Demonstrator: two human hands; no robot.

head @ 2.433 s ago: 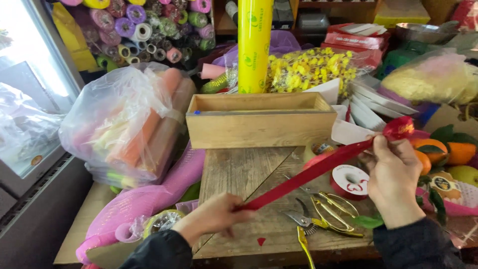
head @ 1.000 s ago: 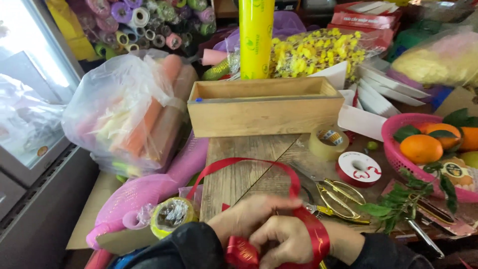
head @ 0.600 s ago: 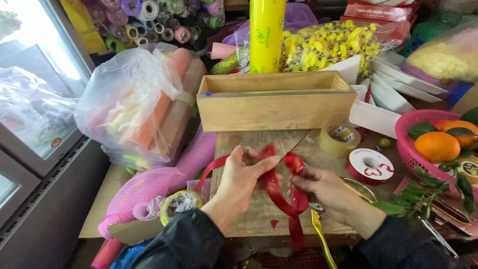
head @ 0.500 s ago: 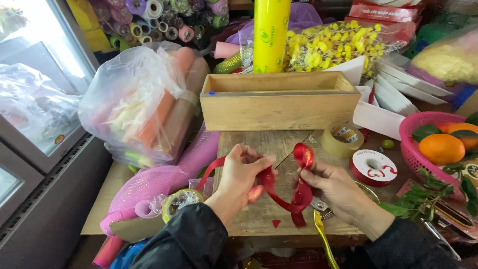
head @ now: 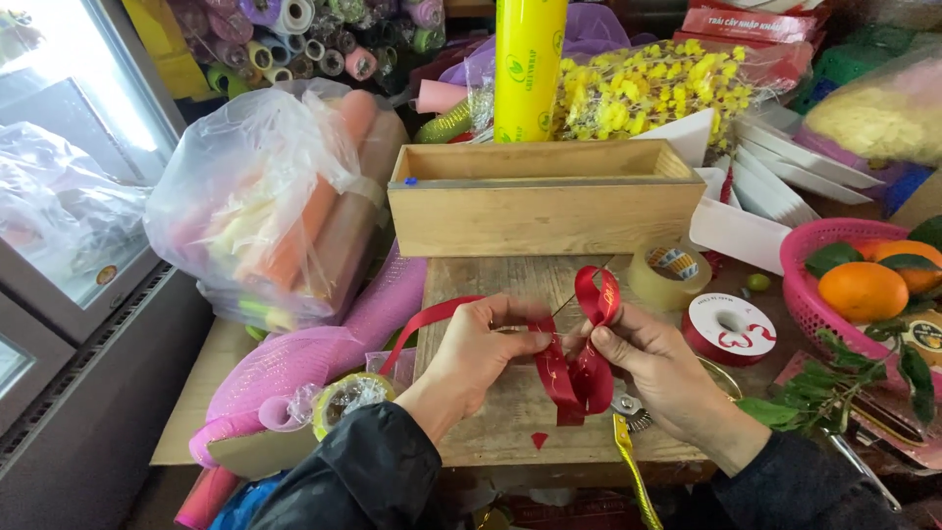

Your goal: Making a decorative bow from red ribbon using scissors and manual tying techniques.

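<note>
A red satin ribbon [head: 581,368] is folded into several loops over a wooden board [head: 510,412]. My left hand [head: 481,345] pinches the ribbon at the middle of the loops, and a loose tail arcs off to the left. My right hand [head: 648,361] holds the loops from the right, with one upright loop standing above its fingers. Both hands meet at the same pinch point, just in front of a long empty wooden box [head: 545,196].
A red ribbon spool [head: 728,329], a clear tape roll [head: 669,275] and scissors [head: 628,412] lie right of the hands. A pink basket [head: 814,294] holds oranges. A plastic bag of paper rolls [head: 270,206], pink mesh [head: 294,368] and a yellow film roll [head: 528,54] stand left and behind.
The ribbon was stretched straight between my hands; now it is gathered into loops pinched between both hands. The hands shifted slightly and one loop stands higher.
</note>
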